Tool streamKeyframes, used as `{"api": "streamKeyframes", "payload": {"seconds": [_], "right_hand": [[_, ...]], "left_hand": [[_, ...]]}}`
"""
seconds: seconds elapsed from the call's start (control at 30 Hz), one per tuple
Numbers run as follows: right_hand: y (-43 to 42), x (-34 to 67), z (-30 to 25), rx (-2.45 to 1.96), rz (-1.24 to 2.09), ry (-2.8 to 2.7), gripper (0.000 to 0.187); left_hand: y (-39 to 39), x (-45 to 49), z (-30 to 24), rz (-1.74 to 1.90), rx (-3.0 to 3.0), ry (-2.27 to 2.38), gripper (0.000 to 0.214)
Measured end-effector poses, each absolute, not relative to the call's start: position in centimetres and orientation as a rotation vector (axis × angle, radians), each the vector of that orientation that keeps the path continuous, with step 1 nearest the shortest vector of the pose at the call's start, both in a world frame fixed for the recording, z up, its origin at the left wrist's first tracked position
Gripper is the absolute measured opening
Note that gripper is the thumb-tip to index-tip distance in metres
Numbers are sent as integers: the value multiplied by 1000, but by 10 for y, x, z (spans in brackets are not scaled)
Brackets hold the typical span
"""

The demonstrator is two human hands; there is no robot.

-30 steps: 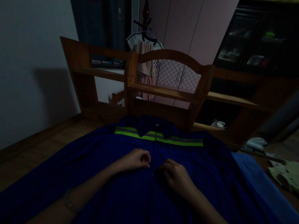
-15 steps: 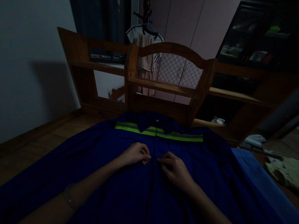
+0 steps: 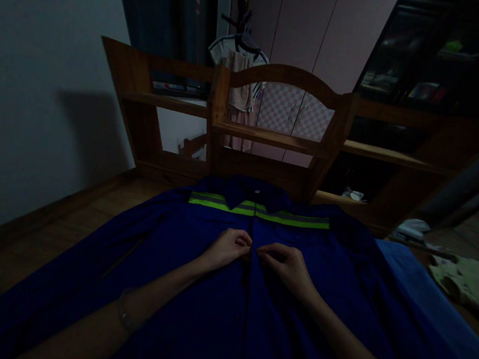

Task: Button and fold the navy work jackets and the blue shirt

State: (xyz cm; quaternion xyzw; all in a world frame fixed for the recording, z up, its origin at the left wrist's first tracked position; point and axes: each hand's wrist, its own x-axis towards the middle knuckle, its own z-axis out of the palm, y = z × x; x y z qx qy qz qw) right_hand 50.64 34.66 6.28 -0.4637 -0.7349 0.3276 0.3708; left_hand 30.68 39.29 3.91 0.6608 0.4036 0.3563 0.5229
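A dark blue work shirt (image 3: 188, 313) with a yellow-green reflective band (image 3: 291, 219) across the chest lies spread flat, collar away from me. My left hand (image 3: 228, 249) and my right hand (image 3: 284, 265) meet at the shirt's front opening, just below the band. Both hands have their fingers curled and pinch the two edges of the placket. The small thing between the fingertips is too dark to make out.
A wooden headboard with shelves (image 3: 270, 139) stands just beyond the collar. Clothes hang on a rack (image 3: 239, 74) behind it. A pale crumpled cloth (image 3: 466, 283) lies at the right. A white wall (image 3: 32, 90) runs along the left, with a wooden floor strip (image 3: 42, 225) below it.
Both hands have moved a little up the shirt's front towards the collar and closer together. The view has shifted slightly.
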Motion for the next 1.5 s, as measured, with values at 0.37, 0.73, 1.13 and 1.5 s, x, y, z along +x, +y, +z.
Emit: {"api": "streamKeyframes", "payload": {"seconds": [0.37, 0.73, 1.13, 1.5], "right_hand": [[345, 502, 61, -1192, 901, -1794, 13], [348, 504, 62, -1253, 756, -1905, 15], [350, 504, 55, -1210, 898, -1923, 16], [350, 505, 56, -1202, 939, -1917, 19]], "left_hand": [[393, 303, 49, 790, 1697, 899, 11], [386, 309, 56, 751, 1372, 874, 24], [382, 312, 55, 713, 1193, 1042, 38], [381, 312, 58, 710, 1157, 1059, 25]]}}
